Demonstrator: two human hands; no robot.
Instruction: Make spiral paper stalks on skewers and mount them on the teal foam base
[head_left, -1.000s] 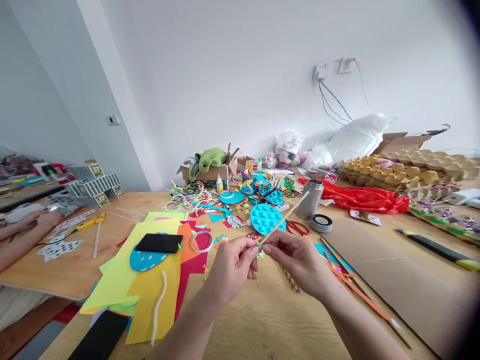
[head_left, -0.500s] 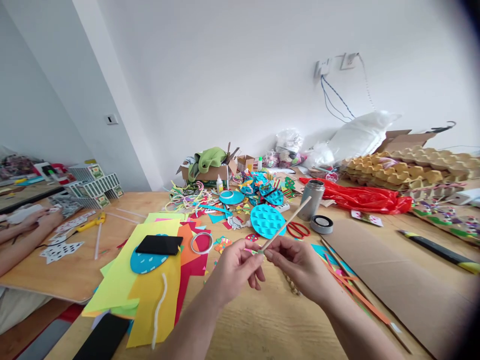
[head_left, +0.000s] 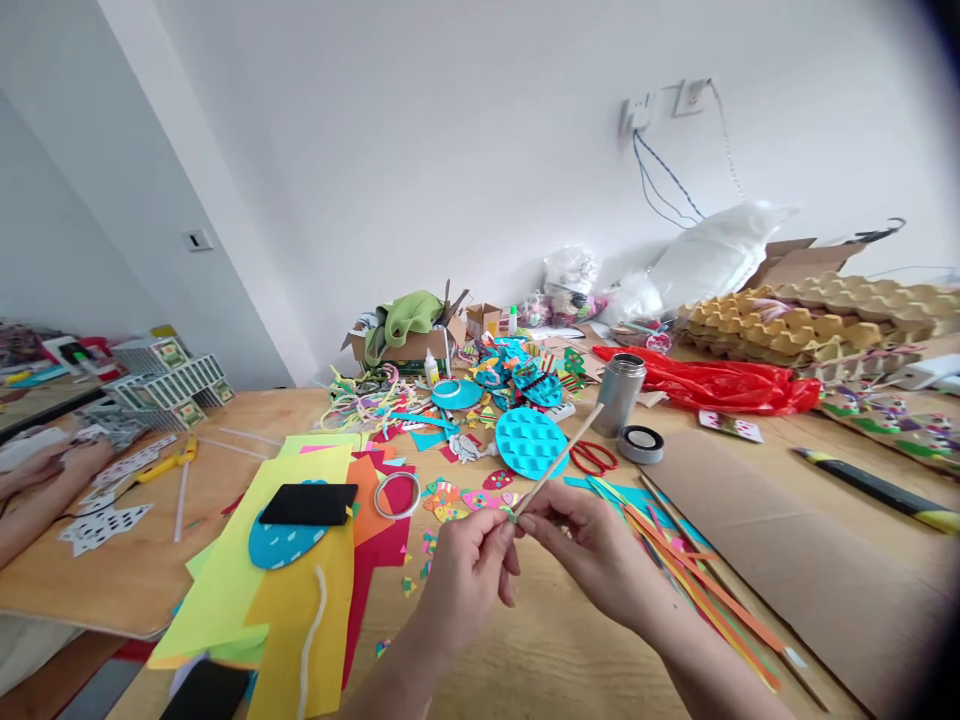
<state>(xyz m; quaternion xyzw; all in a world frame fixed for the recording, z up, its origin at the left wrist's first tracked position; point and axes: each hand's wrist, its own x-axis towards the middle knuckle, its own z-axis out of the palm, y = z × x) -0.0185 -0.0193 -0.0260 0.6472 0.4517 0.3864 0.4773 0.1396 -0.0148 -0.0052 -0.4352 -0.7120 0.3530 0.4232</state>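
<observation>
A thin pale wooden stick [head_left: 561,457] slants up and to the right from between my two hands. Its lower end is pinched in the fingertips of my left hand [head_left: 471,560], the other fingers curled beneath. My right hand [head_left: 579,530] pinches the stick beside them, thumb and forefinger almost touching the left ones. A small greenish bit shows at the fingertips; what it is I cannot make out. Beyond the hands lie a round blue dimpled piece [head_left: 531,443], red-handled scissors [head_left: 594,459] and colourful paper fish [head_left: 444,496]. Coloured paper strips [head_left: 694,560] lie by my right forearm.
At left, a black phone [head_left: 309,504] rests on yellow and red paper sheets [head_left: 300,620] near a roll of tape [head_left: 397,495]. A metal flask [head_left: 621,393], cardboard [head_left: 780,540] and a cutter knife [head_left: 874,488] are at right. Another person's hands [head_left: 45,470] are far left.
The view has shifted slightly. Both hands stay together on the stick, their fingertips a little lower in view and the fingers slightly rearranged around its lower end.
</observation>
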